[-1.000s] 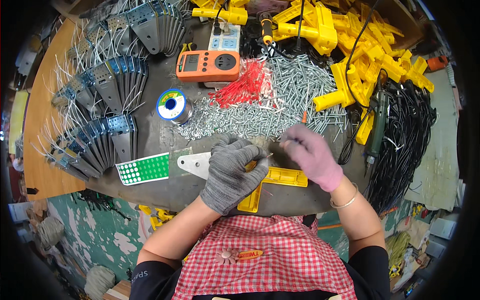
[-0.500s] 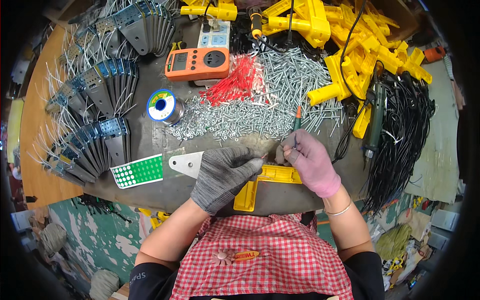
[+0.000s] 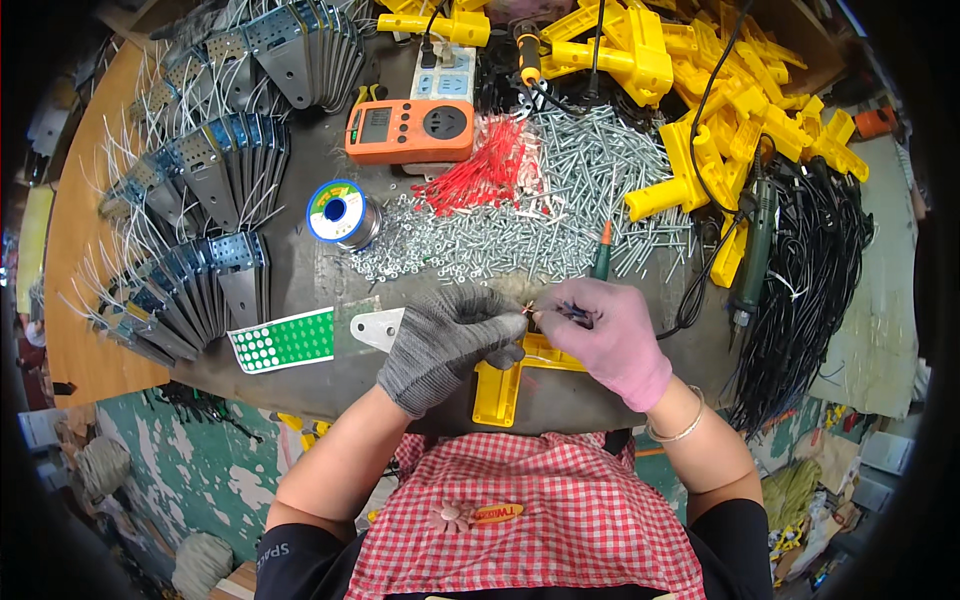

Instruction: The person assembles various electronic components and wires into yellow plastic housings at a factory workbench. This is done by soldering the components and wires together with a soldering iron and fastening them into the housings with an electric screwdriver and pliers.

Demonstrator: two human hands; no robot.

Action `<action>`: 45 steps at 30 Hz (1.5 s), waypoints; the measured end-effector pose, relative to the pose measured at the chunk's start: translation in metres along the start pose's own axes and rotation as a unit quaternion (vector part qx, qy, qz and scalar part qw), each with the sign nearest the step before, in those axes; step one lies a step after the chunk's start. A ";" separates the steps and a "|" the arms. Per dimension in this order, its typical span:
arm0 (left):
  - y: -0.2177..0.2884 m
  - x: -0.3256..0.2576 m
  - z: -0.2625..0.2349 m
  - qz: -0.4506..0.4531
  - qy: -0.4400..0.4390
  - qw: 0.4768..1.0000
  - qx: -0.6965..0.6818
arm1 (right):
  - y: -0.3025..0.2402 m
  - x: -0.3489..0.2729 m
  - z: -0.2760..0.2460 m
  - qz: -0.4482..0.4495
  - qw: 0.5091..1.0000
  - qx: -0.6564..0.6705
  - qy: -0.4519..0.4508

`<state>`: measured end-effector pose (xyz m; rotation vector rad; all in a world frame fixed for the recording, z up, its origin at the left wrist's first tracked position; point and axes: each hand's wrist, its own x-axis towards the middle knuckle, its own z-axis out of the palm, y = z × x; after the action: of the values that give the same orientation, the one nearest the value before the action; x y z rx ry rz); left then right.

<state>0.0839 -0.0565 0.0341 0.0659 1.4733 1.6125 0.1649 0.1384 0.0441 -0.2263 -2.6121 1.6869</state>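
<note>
My left hand (image 3: 450, 345), in a grey knit glove, is closed, its thumb and forefinger pinching a thin wire with a bare copper-coloured end (image 3: 527, 308). From behind that hand a flat metal plate with holes (image 3: 376, 328) sticks out; whether the hand grips it is hidden. My right hand (image 3: 612, 345), in a pink glove, is closed with its fingertips at the same wire end. Something thin and dark blue (image 3: 578, 314) shows among its fingers, too small to make out. Just below both hands lies a yellow plastic housing (image 3: 495, 395), partly covered by them.
Beyond the hands spread heaped screws (image 3: 590, 160), nuts (image 3: 420, 245) and red wire pieces (image 3: 490, 165). A solder spool (image 3: 338, 212), orange meter (image 3: 410, 130) and green sticker sheet (image 3: 285, 340) lie leftward. Yellow housings (image 3: 740, 140), a green electric screwdriver (image 3: 752, 250) and black cables (image 3: 800, 290) fill the right.
My right hand has moved left, bringing its fingertips to the wire end at my left fingers. My left hand stays nearly in place, still pinching. The whole view has shifted slightly.
</note>
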 end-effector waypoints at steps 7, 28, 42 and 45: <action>0.005 -0.001 0.002 -0.011 0.005 0.999 -0.053 | 0.000 -0.003 -0.001 -0.111 0.989 -0.101 0.008; -0.014 -0.002 0.003 0.218 0.065 0.915 0.334 | 0.016 0.003 0.007 -0.135 0.967 -0.204 -0.072; -0.032 -0.003 0.007 0.351 0.140 0.839 0.393 | -0.003 0.035 -0.008 0.220 0.928 0.068 -0.294; -0.033 0.003 0.005 0.268 0.111 0.925 0.246 | -0.003 0.027 -0.015 -0.092 0.970 -0.154 -0.164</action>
<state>0.1039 -0.0558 0.0071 0.6381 2.1488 1.6549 0.1395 0.1538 0.0517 0.3116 -3.0107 1.3542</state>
